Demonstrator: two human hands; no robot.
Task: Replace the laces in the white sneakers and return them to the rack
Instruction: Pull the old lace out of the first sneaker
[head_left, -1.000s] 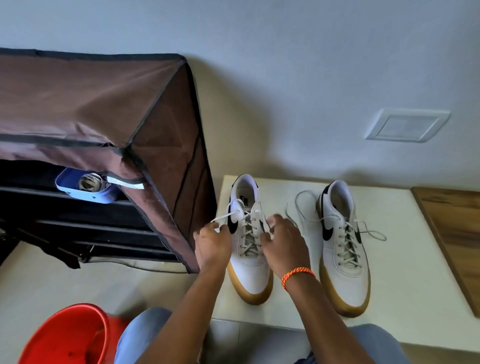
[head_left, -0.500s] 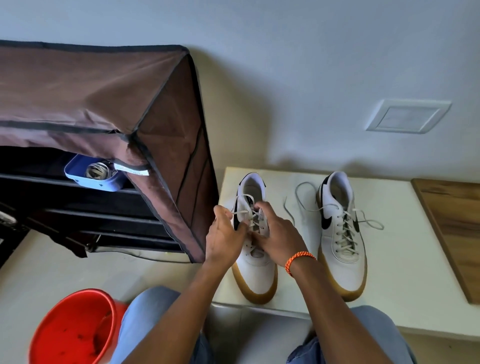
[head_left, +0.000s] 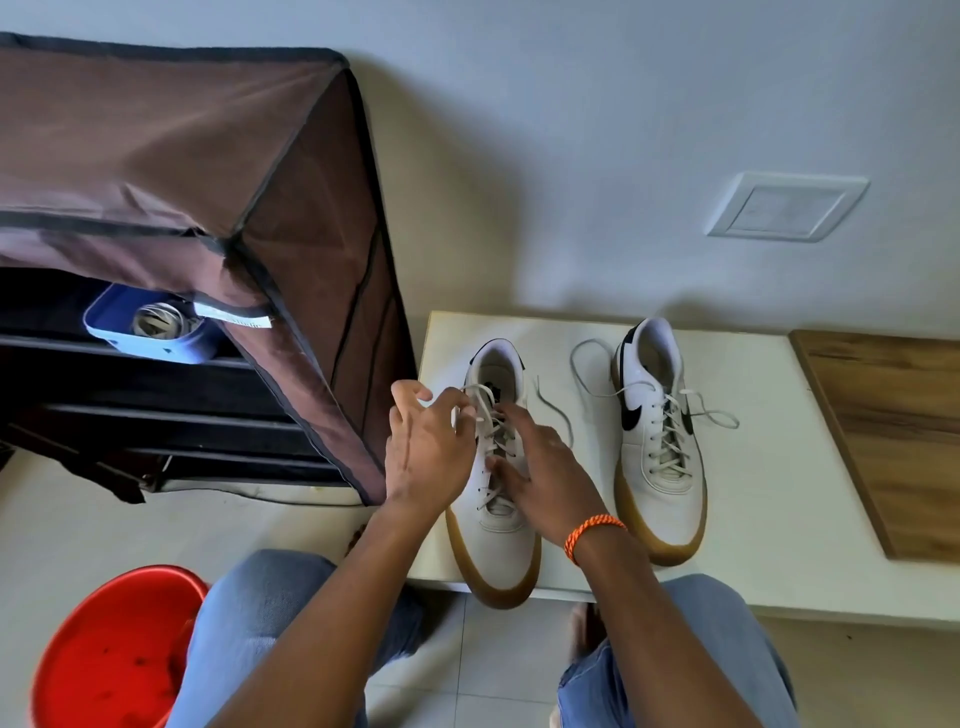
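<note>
We see the left hand (head_left: 426, 447) over the collar side of the near sneaker (head_left: 496, 467), fingers loosely curled, its fingertips (head_left: 457, 402) at a loop of the white lace (head_left: 480, 402); whether they actually pinch it we cannot tell. The right hand (head_left: 545, 467) lies across the eyelet rows with fingers spread and mostly straight, pressing on the laced tongue; an orange braided band (head_left: 592, 530) circles its wrist.

That sneaker's long axis runs toward and away from us, the toe pointing toward us and overhanging the front edge of the low white platform (head_left: 779, 493), the heel opening toward the wall. One loose lace end trails onto the platform to its right. The second sneaker (head_left: 657, 447) stands parallel just beside it, toe also toward us, fully laced, with untied lace ends looping out on both sides. Both are smooth white uppers with black swoosh marks and tan gum soles.

To the left stands the rack (head_left: 208, 208), covered in brown woven fabric with dark piping, its front flap lifted over dark shelves; a blue tub (head_left: 150, 327) sits on one shelf. A red plastic bucket (head_left: 119, 649) sits on the tiled floor at lower left, and a wood-grain board (head_left: 893, 436) lies at the right.
</note>
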